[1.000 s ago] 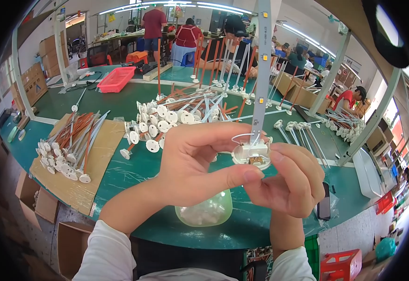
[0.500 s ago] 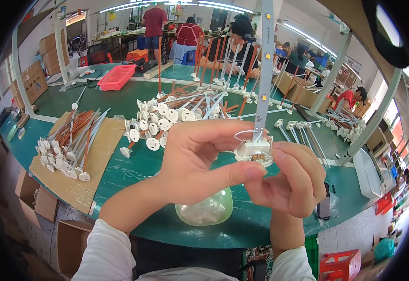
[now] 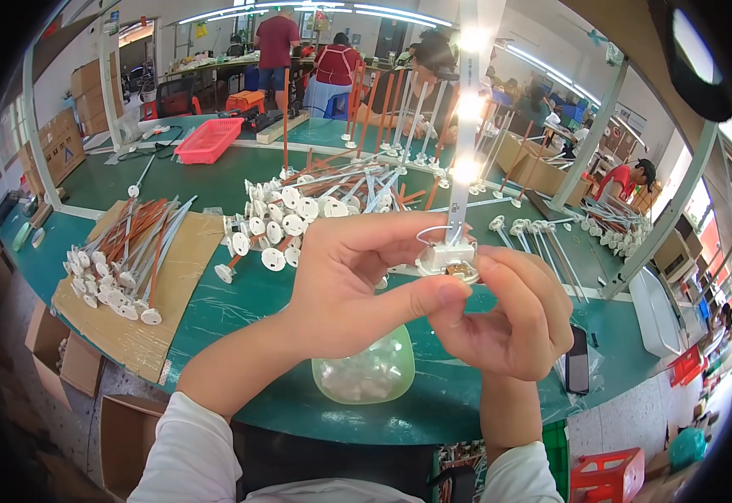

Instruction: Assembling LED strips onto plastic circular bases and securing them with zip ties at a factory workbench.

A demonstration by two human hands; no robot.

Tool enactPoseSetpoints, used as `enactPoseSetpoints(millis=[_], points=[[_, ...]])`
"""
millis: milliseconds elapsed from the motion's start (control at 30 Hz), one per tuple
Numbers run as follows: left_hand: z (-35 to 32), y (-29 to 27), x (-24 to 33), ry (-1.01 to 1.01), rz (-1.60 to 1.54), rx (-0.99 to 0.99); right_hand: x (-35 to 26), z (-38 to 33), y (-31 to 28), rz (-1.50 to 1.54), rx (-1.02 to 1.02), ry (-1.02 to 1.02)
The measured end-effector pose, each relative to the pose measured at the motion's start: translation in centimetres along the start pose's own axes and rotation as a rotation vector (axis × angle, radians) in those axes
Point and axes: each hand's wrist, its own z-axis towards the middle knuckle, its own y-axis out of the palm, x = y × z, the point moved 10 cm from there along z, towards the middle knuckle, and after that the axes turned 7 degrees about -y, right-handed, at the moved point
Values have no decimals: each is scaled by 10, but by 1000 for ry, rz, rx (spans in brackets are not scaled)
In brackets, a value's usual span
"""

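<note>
Head view, looking down over a big green table [image 3: 240, 298] in a busy workshop. Far left there's a sheet of cardboard [image 3: 160, 335] with a batch of rods with white disc ends [image 3: 127, 260] laid out on it, some orange, some pale. Going right, a bigger heap of the same rods [image 3: 315, 197] sits mid-table, with a pink basket [image 3: 208, 139] further back.

Then the hands. The left hand [image 3: 349, 289] is up in front of the camera, fingers curled, with the thumb pressing in toward the small white base piece [image 3: 448, 256] from the left. The right hand [image 3: 512, 314] cups it from below and the right, fingertips closed around its rim. So both hands are pinching that one piece between them, raised above the table edge and not resting on it. A thin wire loop sticks out of the base, and a lit strip [image 3: 466, 117] rises straight up from it, glowing bright. Under the hands sits a clear greenish bowl of small white parts [image 3: 367, 375].

Progress-wise, I'd guess this unit is mid-assembly: the strip is already seated and lit, and the fiddling at the base looks unfinished. The piles suggest plenty more to go.

Right of the hands, a dark phone [image 3: 578, 370] lies flat, more rods [image 3: 542, 243] fan out, and other people work in the background.
</note>
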Motion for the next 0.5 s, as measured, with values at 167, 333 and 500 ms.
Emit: enactPoseSetpoints(millis=[167, 333, 500], points=[[1, -1, 2, 21, 20, 5, 1, 0, 1, 13, -3, -9], [3, -6, 4, 51, -31, 25, 4, 0, 5, 69, -27, 9], [4, -9, 4, 48, -29, 25, 8, 1, 7, 119, -53, 0]])
